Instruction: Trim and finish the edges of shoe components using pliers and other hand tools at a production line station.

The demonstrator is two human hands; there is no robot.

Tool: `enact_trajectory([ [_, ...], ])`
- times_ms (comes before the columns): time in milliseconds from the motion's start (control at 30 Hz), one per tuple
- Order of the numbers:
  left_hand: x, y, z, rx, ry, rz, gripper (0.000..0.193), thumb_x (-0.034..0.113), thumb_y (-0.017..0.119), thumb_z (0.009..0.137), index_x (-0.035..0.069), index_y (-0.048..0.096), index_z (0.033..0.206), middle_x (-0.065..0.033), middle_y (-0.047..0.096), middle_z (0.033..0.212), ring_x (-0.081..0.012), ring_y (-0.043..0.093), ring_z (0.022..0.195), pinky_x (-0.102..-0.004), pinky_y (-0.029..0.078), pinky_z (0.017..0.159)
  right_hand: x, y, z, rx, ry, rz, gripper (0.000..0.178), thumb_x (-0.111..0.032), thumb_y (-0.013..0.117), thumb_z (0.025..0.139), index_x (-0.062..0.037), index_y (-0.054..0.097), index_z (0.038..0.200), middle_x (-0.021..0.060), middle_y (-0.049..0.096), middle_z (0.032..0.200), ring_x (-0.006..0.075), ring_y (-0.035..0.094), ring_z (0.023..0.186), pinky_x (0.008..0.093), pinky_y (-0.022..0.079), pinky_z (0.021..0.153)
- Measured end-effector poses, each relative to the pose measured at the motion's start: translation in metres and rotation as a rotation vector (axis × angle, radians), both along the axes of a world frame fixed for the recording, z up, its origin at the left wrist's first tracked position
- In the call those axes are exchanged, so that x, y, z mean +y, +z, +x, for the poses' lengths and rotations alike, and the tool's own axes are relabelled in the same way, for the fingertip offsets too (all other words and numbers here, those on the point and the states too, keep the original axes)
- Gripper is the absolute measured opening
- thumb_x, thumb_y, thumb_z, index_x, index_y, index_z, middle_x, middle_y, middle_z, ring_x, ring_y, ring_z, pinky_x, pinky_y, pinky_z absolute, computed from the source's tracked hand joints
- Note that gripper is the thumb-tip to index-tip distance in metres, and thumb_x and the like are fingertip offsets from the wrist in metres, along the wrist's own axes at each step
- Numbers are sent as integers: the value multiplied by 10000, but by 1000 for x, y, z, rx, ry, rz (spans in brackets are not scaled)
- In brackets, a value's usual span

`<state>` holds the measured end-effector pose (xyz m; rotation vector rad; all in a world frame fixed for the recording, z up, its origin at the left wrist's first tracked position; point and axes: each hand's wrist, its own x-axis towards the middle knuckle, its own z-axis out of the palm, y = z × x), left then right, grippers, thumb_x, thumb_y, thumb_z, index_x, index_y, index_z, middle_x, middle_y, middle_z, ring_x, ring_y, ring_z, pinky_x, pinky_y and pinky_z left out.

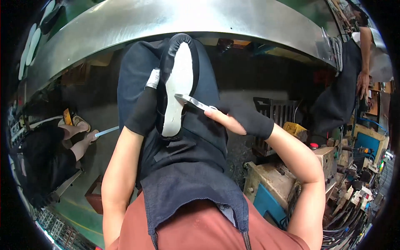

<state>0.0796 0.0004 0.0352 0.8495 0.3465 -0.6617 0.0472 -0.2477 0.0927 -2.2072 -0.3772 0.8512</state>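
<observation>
Your left hand gripped the black leather shoe, your right hand the metal tool; a slip could have gouged the white underside.

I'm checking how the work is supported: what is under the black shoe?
Dark clothing over the person's lap shows around the black shoe. The shoe itself and the left hand hide its downward side, so what touches it there cannot be seen.

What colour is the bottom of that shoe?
The bottom of the shoe is white; the head view shows it best.
</observation>
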Motion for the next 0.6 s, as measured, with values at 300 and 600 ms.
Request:
enact_trajectory([
  [300, -18, -58, -14, -331, 79, 553, 517, 385, 434, 1021, -28, 486, 1328, -186, 577, 1284, -265, 568, 1163, -321, 437, 985, 17, -4, -8, -342, -182, 53, 382, -331, 534, 974, 8, 636, 830, 227, 615, 754, 329, 612, 683, 415, 453, 628],
  [600, -17, 18, -12, -397, -236, 791, 724, 401, 632, 911, 16, 315, 1436, -236, 464, 1386, -336, 472, 1278, -399, 385, 1067, 47, 84, -1, -548, 328, 34, 418, -409, 556, 938, -15, 626, 819, 212, 648, 846, 360, 652, 743, 407, 529, 637],
])
